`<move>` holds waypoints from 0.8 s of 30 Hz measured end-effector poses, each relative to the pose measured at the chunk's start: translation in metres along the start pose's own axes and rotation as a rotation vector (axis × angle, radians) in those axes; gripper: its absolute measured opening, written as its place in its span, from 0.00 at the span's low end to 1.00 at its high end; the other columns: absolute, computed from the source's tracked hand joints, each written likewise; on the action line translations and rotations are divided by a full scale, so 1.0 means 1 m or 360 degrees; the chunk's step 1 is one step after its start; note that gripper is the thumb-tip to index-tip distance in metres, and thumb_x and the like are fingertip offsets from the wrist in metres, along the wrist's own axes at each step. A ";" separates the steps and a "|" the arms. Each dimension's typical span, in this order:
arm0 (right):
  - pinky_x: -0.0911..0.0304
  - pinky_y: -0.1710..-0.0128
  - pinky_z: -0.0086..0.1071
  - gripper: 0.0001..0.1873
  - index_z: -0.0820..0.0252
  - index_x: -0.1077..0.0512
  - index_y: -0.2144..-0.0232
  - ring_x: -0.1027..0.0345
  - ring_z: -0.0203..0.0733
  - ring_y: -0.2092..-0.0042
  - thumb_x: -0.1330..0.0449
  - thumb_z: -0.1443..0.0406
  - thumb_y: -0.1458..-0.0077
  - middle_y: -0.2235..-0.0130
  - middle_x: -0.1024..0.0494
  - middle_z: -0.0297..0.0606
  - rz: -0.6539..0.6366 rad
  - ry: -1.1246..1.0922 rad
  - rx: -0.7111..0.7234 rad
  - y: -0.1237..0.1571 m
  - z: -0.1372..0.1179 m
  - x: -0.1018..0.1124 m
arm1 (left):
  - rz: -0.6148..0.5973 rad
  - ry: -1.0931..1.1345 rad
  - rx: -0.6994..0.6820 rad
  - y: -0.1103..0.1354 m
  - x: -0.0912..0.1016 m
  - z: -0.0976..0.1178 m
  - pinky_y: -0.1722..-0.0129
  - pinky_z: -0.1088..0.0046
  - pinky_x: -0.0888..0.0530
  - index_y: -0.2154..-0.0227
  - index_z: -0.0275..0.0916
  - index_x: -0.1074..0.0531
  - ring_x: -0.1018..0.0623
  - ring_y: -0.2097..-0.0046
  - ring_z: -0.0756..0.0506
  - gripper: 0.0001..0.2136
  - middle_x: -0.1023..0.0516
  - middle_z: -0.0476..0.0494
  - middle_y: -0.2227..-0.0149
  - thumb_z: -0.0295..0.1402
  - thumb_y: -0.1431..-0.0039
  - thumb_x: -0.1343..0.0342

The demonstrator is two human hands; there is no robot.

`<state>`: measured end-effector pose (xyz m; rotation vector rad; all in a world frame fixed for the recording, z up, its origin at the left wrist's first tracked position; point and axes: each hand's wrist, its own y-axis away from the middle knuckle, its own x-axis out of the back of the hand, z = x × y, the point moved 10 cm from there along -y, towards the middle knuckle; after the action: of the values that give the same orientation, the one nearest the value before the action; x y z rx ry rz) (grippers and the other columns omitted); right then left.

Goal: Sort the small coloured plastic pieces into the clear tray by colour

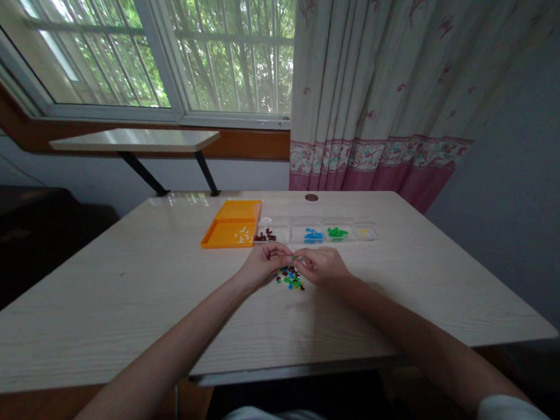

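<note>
My left hand (269, 260) and my right hand (321, 264) meet fingertip to fingertip just above the table. Both are closed in a pinch on a tiny green piece (294, 257), mostly covered by the fingers. Under them lies a mixed pile of small plastic pieces (290, 278) in green, blue, brown and yellow, partly hidden by my left hand. Beyond the hands is a row of clear trays (284, 233), holding brown pieces (265, 235), blue pieces (313, 236), green pieces (337, 233) and yellow pieces (364, 232), each colour apart.
An open orange case (225, 230) lies left of the trays, with white pieces (244, 234) inside. A raised shelf (136, 139) on black legs stands at the table's back left. A round brown cap (311, 197) sits near the table's (110, 307) back edge, before the curtain.
</note>
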<state>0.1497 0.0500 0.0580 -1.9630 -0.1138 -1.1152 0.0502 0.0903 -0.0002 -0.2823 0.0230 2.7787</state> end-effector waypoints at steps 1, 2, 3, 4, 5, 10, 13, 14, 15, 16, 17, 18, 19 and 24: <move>0.46 0.74 0.24 0.10 0.58 0.26 0.67 0.38 0.30 0.78 0.45 0.61 0.48 0.81 0.29 0.30 -0.0012 -0.0037 -0.0037 0.000 0.002 -0.001 | -0.0009 -0.0021 -0.0003 0.000 0.000 0.001 0.78 0.81 0.35 0.74 0.32 0.28 0.28 0.77 0.53 0.14 0.25 0.48 0.78 0.33 0.66 0.33; 0.46 0.74 0.24 0.10 0.58 0.26 0.67 0.38 0.30 0.78 0.45 0.61 0.49 0.80 0.29 0.30 -0.0021 -0.0082 -0.0082 0.000 0.005 -0.001 | -0.0018 -0.0046 -0.0006 0.000 -0.001 0.001 0.77 0.80 0.34 0.74 0.32 0.28 0.28 0.76 0.53 0.14 0.25 0.47 0.78 0.33 0.65 0.33; 0.47 0.74 0.24 0.10 0.59 0.26 0.67 0.39 0.30 0.78 0.45 0.62 0.49 0.80 0.29 0.31 -0.0035 -0.0137 -0.0132 0.000 0.008 -0.002 | -0.0025 -0.0072 -0.0016 0.000 -0.001 0.001 0.76 0.80 0.34 0.74 0.32 0.28 0.27 0.76 0.53 0.15 0.24 0.47 0.77 0.34 0.65 0.33; 0.47 0.75 0.23 0.10 0.59 0.27 0.67 0.40 0.30 0.79 0.46 0.62 0.49 0.80 0.30 0.30 -0.0054 -0.0205 -0.0186 0.000 0.011 -0.004 | -0.0030 -0.0105 -0.0035 -0.001 -0.001 0.001 0.76 0.79 0.33 0.73 0.32 0.28 0.27 0.75 0.52 0.15 0.24 0.46 0.76 0.35 0.65 0.34; 0.48 0.77 0.23 0.10 0.60 0.27 0.68 0.41 0.29 0.79 0.46 0.62 0.49 0.81 0.31 0.30 -0.0080 -0.0289 -0.0243 0.001 0.015 -0.007 | -0.0035 -0.0150 -0.0063 -0.001 0.000 0.002 0.75 0.79 0.33 0.73 0.32 0.28 0.27 0.75 0.52 0.15 0.25 0.46 0.76 0.35 0.64 0.34; 0.57 0.83 0.22 0.10 0.62 0.28 0.70 0.51 0.27 0.83 0.45 0.61 0.50 0.84 0.40 0.26 -0.0268 -0.0817 -0.0514 0.004 0.030 -0.031 | -0.0052 -0.0539 -0.0283 0.002 -0.002 0.011 0.79 0.81 0.39 0.70 0.33 0.28 0.35 0.79 0.55 0.13 0.31 0.51 0.79 0.37 0.57 0.38; 0.59 0.84 0.22 0.11 0.63 0.29 0.71 0.53 0.27 0.83 0.45 0.60 0.50 0.84 0.43 0.25 -0.0300 -0.0944 -0.0589 0.005 0.033 -0.035 | -0.0025 -0.0748 -0.0346 0.005 -0.002 0.017 0.82 0.82 0.44 0.70 0.33 0.28 0.41 0.81 0.57 0.12 0.35 0.53 0.81 0.37 0.54 0.40; 0.59 0.84 0.22 0.12 0.63 0.29 0.70 0.53 0.27 0.83 0.45 0.59 0.50 0.84 0.43 0.25 -0.0289 -0.0942 -0.0589 0.004 0.033 -0.033 | -0.0004 -0.0795 -0.0365 0.006 -0.002 0.019 0.82 0.82 0.45 0.70 0.33 0.28 0.42 0.81 0.57 0.12 0.35 0.53 0.81 0.38 0.54 0.41; 0.58 0.84 0.22 0.12 0.63 0.29 0.69 0.53 0.27 0.83 0.45 0.59 0.49 0.84 0.43 0.25 -0.0279 -0.0924 -0.0581 0.004 0.033 -0.032 | 0.0017 -0.0831 -0.0385 0.006 -0.001 0.021 0.82 0.81 0.45 0.70 0.33 0.28 0.42 0.81 0.57 0.12 0.34 0.53 0.80 0.38 0.53 0.41; 0.58 0.84 0.22 0.12 0.62 0.29 0.68 0.52 0.27 0.83 0.45 0.59 0.49 0.84 0.42 0.25 -0.0271 -0.0890 -0.0567 0.004 0.032 -0.030 | 0.0039 -0.0856 -0.0405 0.006 0.000 0.023 0.82 0.81 0.45 0.70 0.33 0.28 0.42 0.80 0.57 0.12 0.33 0.52 0.79 0.38 0.53 0.41; 0.57 0.84 0.22 0.12 0.62 0.29 0.67 0.52 0.27 0.83 0.46 0.60 0.49 0.84 0.40 0.25 -0.0261 -0.0841 -0.0546 0.003 0.032 -0.027 | 0.0056 -0.0874 -0.0420 0.006 0.001 0.024 0.81 0.81 0.44 0.70 0.34 0.28 0.42 0.80 0.57 0.12 0.32 0.51 0.77 0.37 0.53 0.42; 0.56 0.83 0.22 0.12 0.62 0.29 0.66 0.51 0.27 0.83 0.45 0.60 0.49 0.84 0.39 0.26 -0.0244 -0.0778 -0.0519 0.003 0.031 -0.025 | 0.0070 -0.0887 -0.0430 0.006 0.002 0.025 0.81 0.81 0.44 0.70 0.34 0.28 0.41 0.80 0.57 0.11 0.31 0.50 0.76 0.37 0.53 0.42; 0.55 0.83 0.22 0.11 0.61 0.29 0.66 0.50 0.27 0.83 0.45 0.61 0.49 0.84 0.38 0.26 -0.0221 -0.0705 -0.0486 0.003 0.030 -0.022 | 0.0075 -0.0897 -0.0433 0.006 0.002 0.025 0.81 0.81 0.43 0.70 0.34 0.28 0.41 0.79 0.56 0.11 0.31 0.49 0.75 0.37 0.53 0.42; 0.50 0.79 0.22 0.09 0.60 0.28 0.67 0.46 0.28 0.82 0.43 0.62 0.51 0.83 0.35 0.26 -0.0131 -0.0432 -0.0313 0.001 0.021 -0.012 | 0.0053 -0.0894 -0.0439 0.007 0.000 0.026 0.80 0.81 0.42 0.71 0.34 0.29 0.40 0.79 0.56 0.12 0.31 0.49 0.74 0.38 0.54 0.41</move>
<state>0.1571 0.0683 0.0438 -2.2983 -0.2388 -0.9348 0.0427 0.0853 0.0253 0.4413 -0.4959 2.7874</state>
